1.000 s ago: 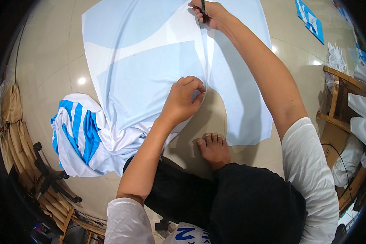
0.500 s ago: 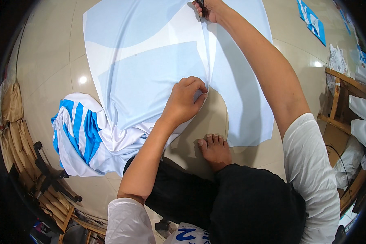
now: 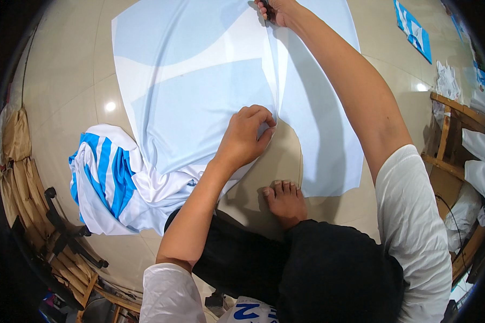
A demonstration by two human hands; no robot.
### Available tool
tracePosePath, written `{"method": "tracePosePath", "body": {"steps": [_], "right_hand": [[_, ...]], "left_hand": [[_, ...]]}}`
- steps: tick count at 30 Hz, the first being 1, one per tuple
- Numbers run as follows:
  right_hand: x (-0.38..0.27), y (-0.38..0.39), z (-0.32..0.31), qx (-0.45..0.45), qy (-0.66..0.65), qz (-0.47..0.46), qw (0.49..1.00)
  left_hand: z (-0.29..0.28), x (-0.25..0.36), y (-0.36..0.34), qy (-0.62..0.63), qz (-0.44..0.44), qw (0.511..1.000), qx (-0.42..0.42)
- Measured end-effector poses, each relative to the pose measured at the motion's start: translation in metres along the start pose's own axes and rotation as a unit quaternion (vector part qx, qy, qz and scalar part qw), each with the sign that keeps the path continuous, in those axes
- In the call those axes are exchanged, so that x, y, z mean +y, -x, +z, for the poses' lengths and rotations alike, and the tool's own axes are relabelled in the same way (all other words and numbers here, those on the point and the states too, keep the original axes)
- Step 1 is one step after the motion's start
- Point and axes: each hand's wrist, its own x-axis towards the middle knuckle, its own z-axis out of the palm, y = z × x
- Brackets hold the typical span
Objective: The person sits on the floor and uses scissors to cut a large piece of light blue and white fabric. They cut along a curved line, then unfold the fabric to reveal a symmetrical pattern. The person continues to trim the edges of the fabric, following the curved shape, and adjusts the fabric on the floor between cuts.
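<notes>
A large pale blue and white fabric [image 3: 186,102] is spread on the tiled floor, split by a slit on the right. My left hand [image 3: 245,132] pinches its edge near the middle. At the top of the slit my right hand [image 3: 275,12] grips dark scissors [image 3: 267,15], partly hidden by my fingers and the frame's edge. At the left lies a bunched pile of blue-and-white striped cloth [image 3: 105,175]. My bare foot [image 3: 285,204] rests on the floor below the slit.
A folded blue-and-white piece [image 3: 412,29] lies at top right. A wooden frame [image 3: 444,140] with white bundles [image 3: 461,207] stands at the right. At the left are brown material [image 3: 16,137] and a black wheeled chair base [image 3: 64,226]. Floor tiles [image 3: 70,64] show around the fabric.
My right hand with the scissors has shifted a little upward, toward the top edge of the picture. My left hand keeps its hold on the fabric and has hardly moved.
</notes>
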Motion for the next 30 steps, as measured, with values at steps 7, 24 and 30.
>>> {"method": "tracePosePath", "body": {"steps": [7,24,30], "right_hand": [[-0.001,-0.008,-0.002,0.001,-0.010,0.002,1.000],[-0.020,-0.014,0.000,-0.008,0.004,-0.013,1.000],[-0.008,0.034,-0.045,0.014,0.005,-0.132,0.991]], "left_hand": [[0.000,-0.002,0.000,0.005,0.021,1.000,0.010],[-0.001,-0.004,-0.001,0.003,0.021,1.000,0.009],[-0.018,-0.042,0.001,-0.062,0.014,0.987,0.145]]}}
